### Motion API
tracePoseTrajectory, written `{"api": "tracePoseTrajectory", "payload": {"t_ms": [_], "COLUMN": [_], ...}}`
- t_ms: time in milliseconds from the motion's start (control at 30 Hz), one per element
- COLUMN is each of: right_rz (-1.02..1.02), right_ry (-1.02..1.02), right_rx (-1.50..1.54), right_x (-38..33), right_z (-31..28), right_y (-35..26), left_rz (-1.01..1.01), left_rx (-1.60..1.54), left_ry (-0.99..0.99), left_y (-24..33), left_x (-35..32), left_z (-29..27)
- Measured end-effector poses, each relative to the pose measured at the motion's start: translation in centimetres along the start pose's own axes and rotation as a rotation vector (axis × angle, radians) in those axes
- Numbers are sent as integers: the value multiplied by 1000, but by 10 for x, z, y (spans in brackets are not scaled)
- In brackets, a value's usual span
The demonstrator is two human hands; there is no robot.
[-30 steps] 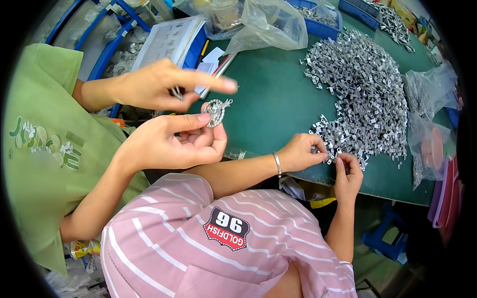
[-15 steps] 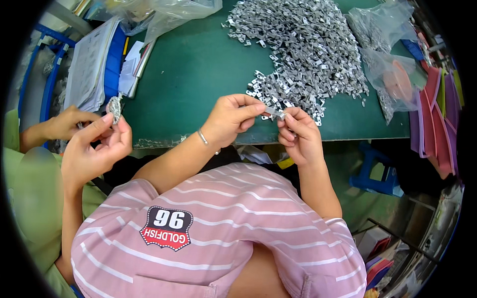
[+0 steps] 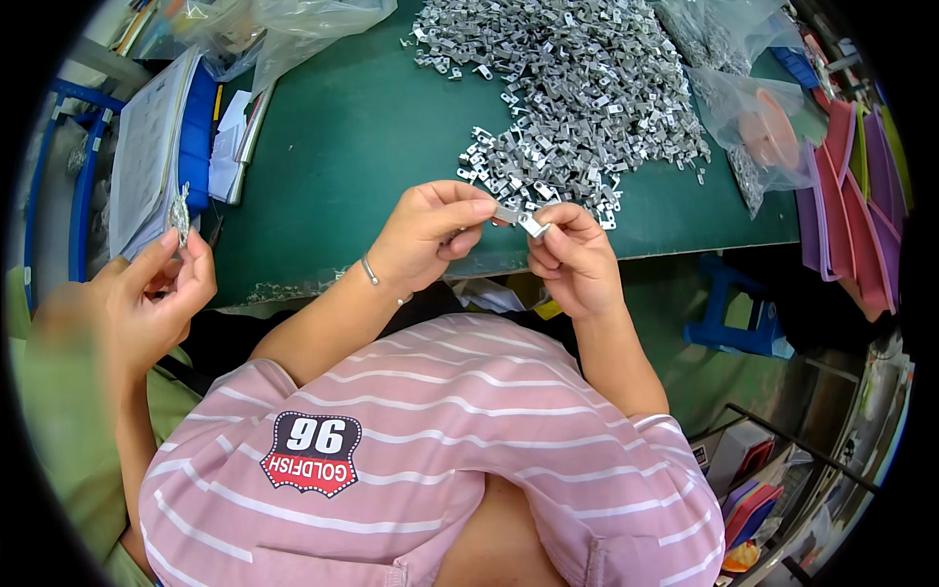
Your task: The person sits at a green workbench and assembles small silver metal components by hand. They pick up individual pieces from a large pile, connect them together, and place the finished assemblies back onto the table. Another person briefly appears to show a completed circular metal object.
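My left hand [image 3: 427,233] pinches a narrow flat metal strip [image 3: 505,214] between thumb and forefinger. Opposite it, my right hand [image 3: 577,260] grips a small bent metal bracket [image 3: 532,226] with a hole in it. Strip and bracket meet between my fingertips, just above the table's front edge; whether they are joined I cannot tell. Beyond my hands, a large heap of similar small metal brackets [image 3: 597,88] spreads over the green table [image 3: 342,147].
At the left, a co-worker's hand [image 3: 161,289] holds a small silvery bundle [image 3: 180,217]. Papers [image 3: 156,147] rest in a blue tray behind it. Clear bags [image 3: 753,117] of metal parts lie right of the heap, by coloured foam sheets [image 3: 851,196]. A blue stool [image 3: 736,308] stands below.
The bracket in my right hand has turned, showing its holed face. My view has shifted slightly. The co-worker's second hand has gone from sight.
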State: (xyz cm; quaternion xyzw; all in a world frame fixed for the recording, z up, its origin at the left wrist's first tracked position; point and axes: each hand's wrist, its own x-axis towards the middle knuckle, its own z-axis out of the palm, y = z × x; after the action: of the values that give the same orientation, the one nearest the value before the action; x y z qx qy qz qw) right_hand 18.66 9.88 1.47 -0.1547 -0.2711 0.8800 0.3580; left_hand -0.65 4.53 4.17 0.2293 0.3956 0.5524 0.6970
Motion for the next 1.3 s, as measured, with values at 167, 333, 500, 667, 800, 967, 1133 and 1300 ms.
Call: {"api": "tracePoseTrajectory", "payload": {"t_ms": [167,333,500,667,800,967,1133,1300], "right_rz": [36,16,-397,-279,-423,-9,46,98], "right_ry": [-80,371,312,414,335,297,218,93], "right_rx": [298,-498,-1783,-1992,-1802,-486,-184,133], "right_x": [-3,4,25,30,31,20,10,5], "right_z": [-6,-6,-4,6,0,0,-10,-11], "right_y": [-18,-39,-23,-15,-19,-37,-26,-16], "left_rz": [0,127,332,387,506,602,-42,-151], "left_rx": [-353,349,1367,1411,1384,1262,370,36], "left_ry": [16,172,183,192,157,197,116,-26], "left_y": [7,14,5,-11,-17,-19,-5,-3], "left_x": [0,12,21,26,23,24,14,10], "left_z": [-5,-17,-8,-15,-24,-28,-11,-10]}}
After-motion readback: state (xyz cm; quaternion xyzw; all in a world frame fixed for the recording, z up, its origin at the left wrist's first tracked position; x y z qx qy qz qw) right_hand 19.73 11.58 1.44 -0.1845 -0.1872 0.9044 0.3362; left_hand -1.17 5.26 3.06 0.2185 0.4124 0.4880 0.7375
